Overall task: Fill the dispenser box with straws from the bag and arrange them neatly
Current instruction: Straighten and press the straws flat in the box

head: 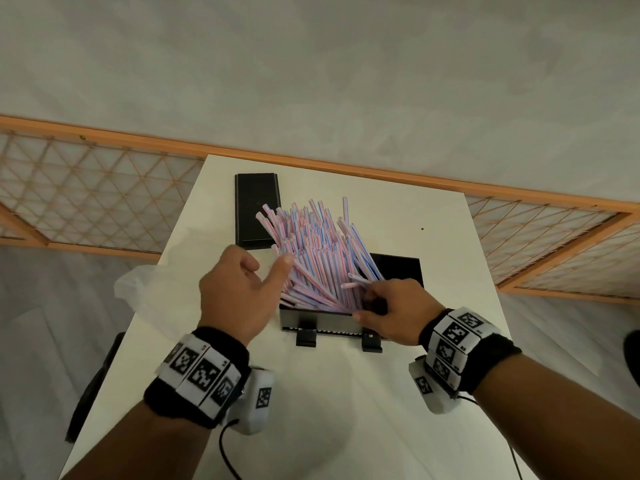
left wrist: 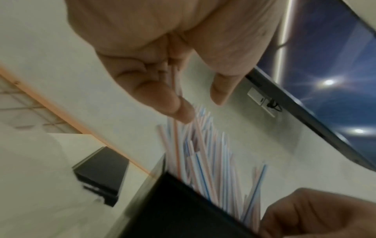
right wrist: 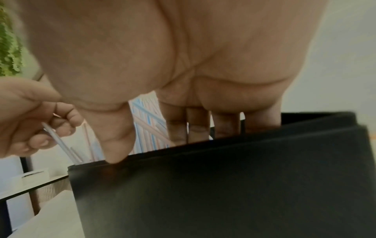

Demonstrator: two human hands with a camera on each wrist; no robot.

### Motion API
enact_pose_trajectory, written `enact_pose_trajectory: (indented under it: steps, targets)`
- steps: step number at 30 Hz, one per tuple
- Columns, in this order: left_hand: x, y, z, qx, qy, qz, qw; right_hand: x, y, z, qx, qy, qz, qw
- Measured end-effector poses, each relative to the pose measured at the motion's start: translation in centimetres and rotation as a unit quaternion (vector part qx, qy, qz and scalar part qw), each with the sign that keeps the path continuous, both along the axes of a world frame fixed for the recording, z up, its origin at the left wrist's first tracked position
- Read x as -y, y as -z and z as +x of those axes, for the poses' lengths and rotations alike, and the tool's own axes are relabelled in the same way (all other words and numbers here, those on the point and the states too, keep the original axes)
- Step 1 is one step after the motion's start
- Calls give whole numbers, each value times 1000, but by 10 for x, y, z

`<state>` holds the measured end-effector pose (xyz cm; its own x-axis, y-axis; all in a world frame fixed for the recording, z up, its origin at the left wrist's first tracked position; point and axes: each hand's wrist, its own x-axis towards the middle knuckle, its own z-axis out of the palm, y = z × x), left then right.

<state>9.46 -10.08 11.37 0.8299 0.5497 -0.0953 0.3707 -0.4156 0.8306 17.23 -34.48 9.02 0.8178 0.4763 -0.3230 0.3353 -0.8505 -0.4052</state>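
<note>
Head view: straws (head: 311, 251) fanned between both hands' fingers (head: 282, 268).

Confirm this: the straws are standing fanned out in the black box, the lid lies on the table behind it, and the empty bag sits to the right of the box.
One detail is wrong: the bag lies to the left of the box, by the left hand, as the head view shows. The rest holds: the straws fan out of the box and the lid lies on the table behind it.
</note>
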Motion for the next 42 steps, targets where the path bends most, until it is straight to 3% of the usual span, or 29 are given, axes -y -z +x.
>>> enact_pose_trajectory:
  steps: [3,5,9,13,18,20,23,25,27,29,31,34,37,39,42]
  targets:
    - [7,6,4,-85,-5,-168,982,-4,4,-4,-48,-15,-15,999]
    - [13,11,5,-89,2,-238,967,-9,7,-7,-88,-15,11,996]
    - [12,13,5,-61,3,-211,975,-11,6,-2,-50,-6,-6,999]
    - [9,15,6,-81,33,-229,969,-16,12,-4,-86,-35,-71,993]
    - [15,8,9,-61,16,-319,946,-18,8,-5,-37,-15,50,998]
    - [17,10,9,-74,36,-291,953,-16,6,-5,-18,-6,82,996]
    - [21,11,5,-96,93,-189,973,-11,8,-5,-22,4,59,998]
    - [21,8,4,-88,114,-184,972,-7,6,-3,-24,3,38,999]
    - [22,6,3,-123,182,-167,961,-5,4,-3,-51,-6,26,998]
    - [27,7,2,-195,277,-154,928,-9,1,-6,-92,-21,23,995]
    - [33,11,2,-216,313,-147,913,-15,1,-7,-92,-40,14,995]
    - [26,18,-1,-57,267,8,962,-16,-2,0,-51,-31,-27,998]
    - [12,27,-7,124,141,118,975,-9,2,6,-44,-20,-87,995]
    - [8,32,-6,111,75,74,988,-9,8,3,-64,-23,-98,993]
    - [9,35,2,-76,58,-75,993,-13,18,-4,-70,-34,-81,994]
